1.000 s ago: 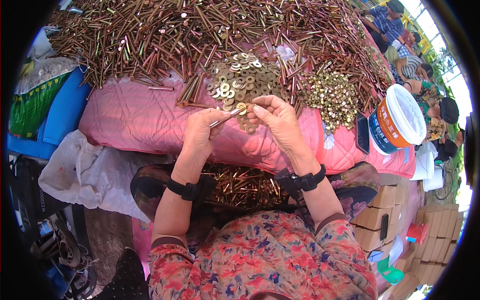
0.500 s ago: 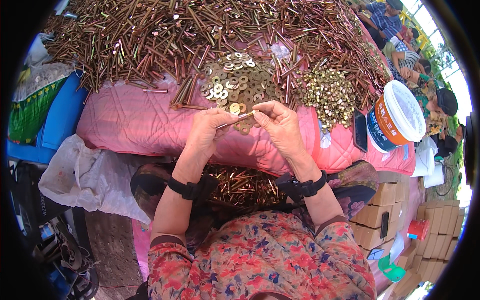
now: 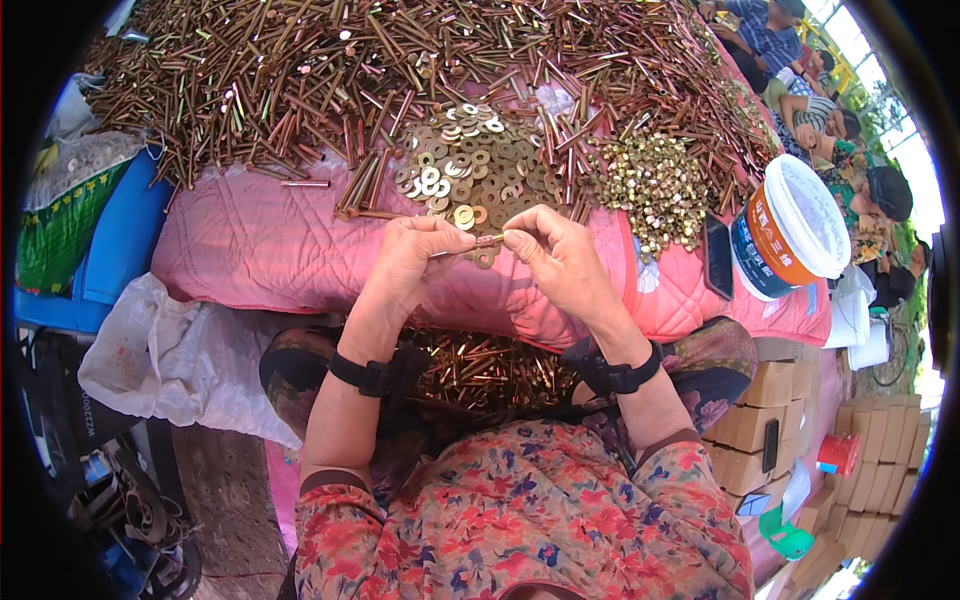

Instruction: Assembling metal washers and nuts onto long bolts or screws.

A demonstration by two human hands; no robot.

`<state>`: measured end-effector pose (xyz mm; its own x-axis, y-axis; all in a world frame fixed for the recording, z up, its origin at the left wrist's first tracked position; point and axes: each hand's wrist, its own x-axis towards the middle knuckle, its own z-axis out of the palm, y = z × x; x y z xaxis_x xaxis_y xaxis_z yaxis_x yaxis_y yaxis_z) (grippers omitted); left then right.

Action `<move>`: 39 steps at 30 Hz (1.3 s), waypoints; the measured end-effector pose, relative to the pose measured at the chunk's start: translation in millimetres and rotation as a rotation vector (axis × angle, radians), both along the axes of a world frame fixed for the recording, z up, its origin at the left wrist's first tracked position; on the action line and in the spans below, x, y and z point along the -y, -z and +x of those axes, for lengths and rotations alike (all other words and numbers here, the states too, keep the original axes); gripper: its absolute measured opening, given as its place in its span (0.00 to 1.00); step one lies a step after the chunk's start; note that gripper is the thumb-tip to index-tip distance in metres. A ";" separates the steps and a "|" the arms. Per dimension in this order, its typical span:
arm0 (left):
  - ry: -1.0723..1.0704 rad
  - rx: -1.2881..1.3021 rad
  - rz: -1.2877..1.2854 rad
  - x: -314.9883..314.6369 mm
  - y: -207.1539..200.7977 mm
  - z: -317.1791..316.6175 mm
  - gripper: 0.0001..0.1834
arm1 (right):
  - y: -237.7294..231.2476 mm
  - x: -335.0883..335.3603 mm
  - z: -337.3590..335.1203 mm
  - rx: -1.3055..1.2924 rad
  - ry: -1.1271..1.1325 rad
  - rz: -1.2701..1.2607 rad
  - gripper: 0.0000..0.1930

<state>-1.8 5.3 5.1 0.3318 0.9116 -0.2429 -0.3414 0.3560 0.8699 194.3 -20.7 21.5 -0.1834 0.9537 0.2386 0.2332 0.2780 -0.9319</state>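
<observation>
Between my two hands, above the pink quilt's front edge, a slim metal anchor bolt (image 3: 487, 241) lies nearly level. The thumb and fingers of my left hand (image 3: 405, 262) are closed round its left part. At its right end my right hand (image 3: 562, 260) pinches a small yellowish piece that looks like a nut, mostly hidden by the fingertips. Just beyond the hands spreads a pile of flat washers (image 3: 490, 175). To the right of them is a heap of small brass-coloured nuts (image 3: 655, 190). A large mass of loose bolts (image 3: 260, 100) covers the far side.
More bolts (image 3: 480, 372) lie below the quilt (image 3: 250, 245), between my knees. At right are a dark phone (image 3: 718, 258) and a white bucket (image 3: 775, 235). A white sack (image 3: 160, 355) hangs at left. Cardboard boxes (image 3: 762, 425) stand lower right; several people sit far right.
Both hands keep their pinch on the bolt, which has come slightly nearer and lies more level. My right fingertips have shifted a little at its end.
</observation>
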 end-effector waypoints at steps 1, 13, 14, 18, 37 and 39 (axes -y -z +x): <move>0.001 0.001 0.001 0.6 -1.4 0.5 0.03 | 4.0 -3.2 5.1 0.043 -0.039 -0.073 0.08; 0.045 -0.043 0.080 0.9 1.1 -4.6 0.02 | 4.1 -4.0 -1.1 0.120 -0.019 0.051 0.11; 0.036 -0.028 0.066 0.9 2.4 -3.9 0.02 | 5.3 -1.6 -3.7 -0.205 -0.074 -0.244 0.10; 0.050 0.004 0.063 -0.1 4.3 -1.8 0.02 | 4.5 -4.7 1.9 0.650 0.101 0.249 0.13; -0.300 -1.670 0.862 -29.2 22.0 -49.7 0.09 | 19.5 -22.2 5.0 0.381 0.187 -0.033 0.14; -0.312 -1.675 0.864 -29.6 21.8 -48.7 0.08 | 28.2 -28.7 -6.6 0.384 0.165 0.065 0.12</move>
<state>-50.5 34.9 -16.7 0.0970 0.9141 0.3937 0.9589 -0.1917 0.2090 187.7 8.0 -6.7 -0.1171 0.9629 0.2432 0.6061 0.2633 -0.7506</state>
